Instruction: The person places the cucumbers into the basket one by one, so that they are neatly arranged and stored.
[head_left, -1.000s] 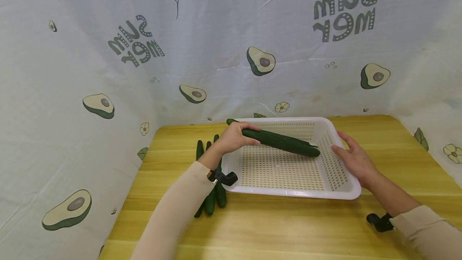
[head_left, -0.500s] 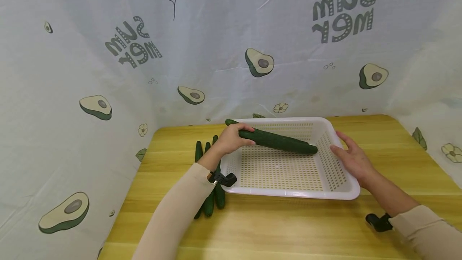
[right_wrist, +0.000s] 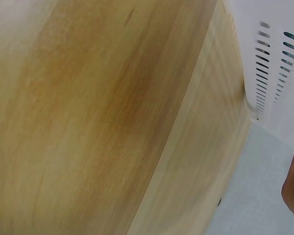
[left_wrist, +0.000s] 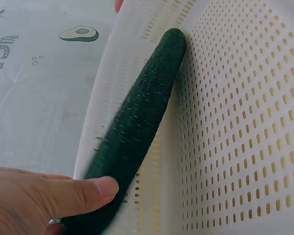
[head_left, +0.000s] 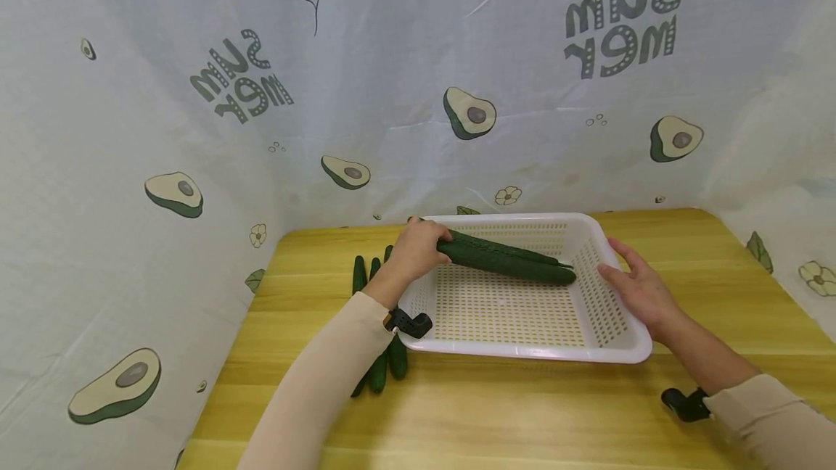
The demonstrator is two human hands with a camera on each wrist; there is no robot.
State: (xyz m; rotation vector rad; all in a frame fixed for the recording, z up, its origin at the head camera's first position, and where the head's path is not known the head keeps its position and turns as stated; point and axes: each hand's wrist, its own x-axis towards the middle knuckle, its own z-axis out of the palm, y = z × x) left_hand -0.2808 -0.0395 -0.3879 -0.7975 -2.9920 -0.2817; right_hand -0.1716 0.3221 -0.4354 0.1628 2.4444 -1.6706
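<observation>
In the head view, a white plastic basket (head_left: 499,347) with slotted walls stands on the wooden table. My left hand (head_left: 418,249) grips a long dark green cucumber (head_left: 503,261) near its left end. The cucumber lies slantwise inside the basket, its far end by the right wall. A second, thinner outline with a stem (head_left: 565,265) shows just behind it. In the left wrist view, my thumb (left_wrist: 105,188) presses on the cucumber's side; the fingers are mostly hidden. My right hand (head_left: 643,289) holds the basket's right rim, thumb inside, fingers outside.
Several more cucumbers (head_left: 377,376) lie side by side on the table (head_left: 483,412), left of the basket and partly under my left forearm. A white curtain (head_left: 405,56) printed with avocados hangs behind and at both sides.
My left hand has shifted slightly left along the cucumber, whose right end stays by the basket's right wall. The stem behind it, hidden half a second ago, shows again. My right hand stays put.
</observation>
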